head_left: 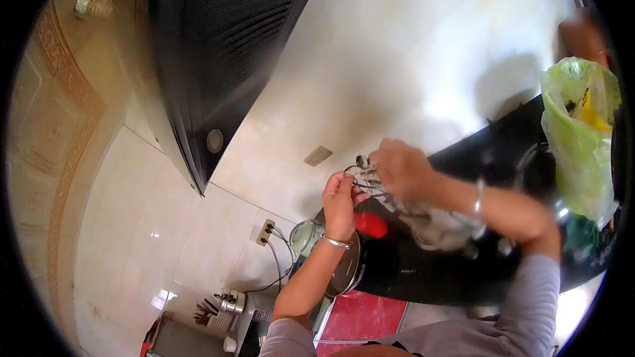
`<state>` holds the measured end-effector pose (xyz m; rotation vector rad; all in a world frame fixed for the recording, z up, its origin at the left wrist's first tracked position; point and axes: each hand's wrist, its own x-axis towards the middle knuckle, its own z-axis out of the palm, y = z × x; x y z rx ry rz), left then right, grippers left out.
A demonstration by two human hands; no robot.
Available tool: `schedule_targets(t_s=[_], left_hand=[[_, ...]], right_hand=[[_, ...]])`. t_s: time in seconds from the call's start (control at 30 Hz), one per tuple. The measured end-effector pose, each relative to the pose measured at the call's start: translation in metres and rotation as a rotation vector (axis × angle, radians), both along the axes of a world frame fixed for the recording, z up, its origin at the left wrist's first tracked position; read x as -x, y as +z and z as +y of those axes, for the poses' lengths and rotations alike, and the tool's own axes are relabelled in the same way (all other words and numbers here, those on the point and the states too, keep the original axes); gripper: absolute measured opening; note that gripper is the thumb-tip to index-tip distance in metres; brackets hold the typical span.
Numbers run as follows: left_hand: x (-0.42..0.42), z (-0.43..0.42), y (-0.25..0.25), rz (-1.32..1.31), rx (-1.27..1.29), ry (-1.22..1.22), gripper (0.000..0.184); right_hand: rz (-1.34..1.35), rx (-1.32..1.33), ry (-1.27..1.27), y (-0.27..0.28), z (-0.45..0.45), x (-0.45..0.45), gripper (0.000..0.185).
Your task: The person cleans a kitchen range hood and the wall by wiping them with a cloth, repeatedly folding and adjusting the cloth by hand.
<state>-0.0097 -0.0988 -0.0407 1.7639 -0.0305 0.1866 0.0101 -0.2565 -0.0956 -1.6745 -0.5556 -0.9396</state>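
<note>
My left hand (339,205) is raised over the counter's left end, with thumb and fingers pinching a thin dark loop at the edge of a black-and-white patterned piece (363,173). Close beside it, my right hand (405,170) is blurred and closed around the other side of this piece, whose kind I cannot make out. Thin dark strands run between the two hands. Below my right forearm is a whitish, blurred bundle (440,228); whether it joins the held piece is unclear. A red object (371,225) lies near my left wrist.
A black glossy cooktop (403,271) spans the counter. At right stands a green plastic bag (575,139) with yellow inside. A round pan (345,271) and a pale green container (305,237) sit beneath my left forearm. A black range hood (225,39) overhangs at upper left. Cords hang from a wall socket (264,232).
</note>
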Motion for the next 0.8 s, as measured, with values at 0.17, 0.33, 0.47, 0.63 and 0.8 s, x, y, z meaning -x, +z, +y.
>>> schedule_targets(t_s=[0.17, 0.33, 0.47, 0.63, 0.8], left_hand=[[0.001, -0.01, 0.007, 0.038, 0.033, -0.023, 0.01], [0.004, -0.019, 0.007, 0.027, 0.058, -0.035, 0.011], [-0.007, -0.017, 0.002, -0.122, -0.13, -0.079, 0.012], [-0.002, -0.029, 0.011, -0.147, -0.172, -0.056, 0.016], [0.013, -0.003, 0.022, -0.209, -0.251, -0.067, 0.018]], right_hand=[[-0.094, 0.082, -0.018, 0.001, 0.006, 0.026, 0.024], [-0.148, 0.085, -0.108, -0.009, 0.011, 0.022, 0.033], [-0.073, 0.172, -0.222, -0.013, 0.004, 0.012, 0.029], [0.089, 0.21, -0.175, -0.006, -0.009, -0.015, 0.02], [-0.145, -0.226, -0.29, 0.07, -0.053, -0.039, 0.015]])
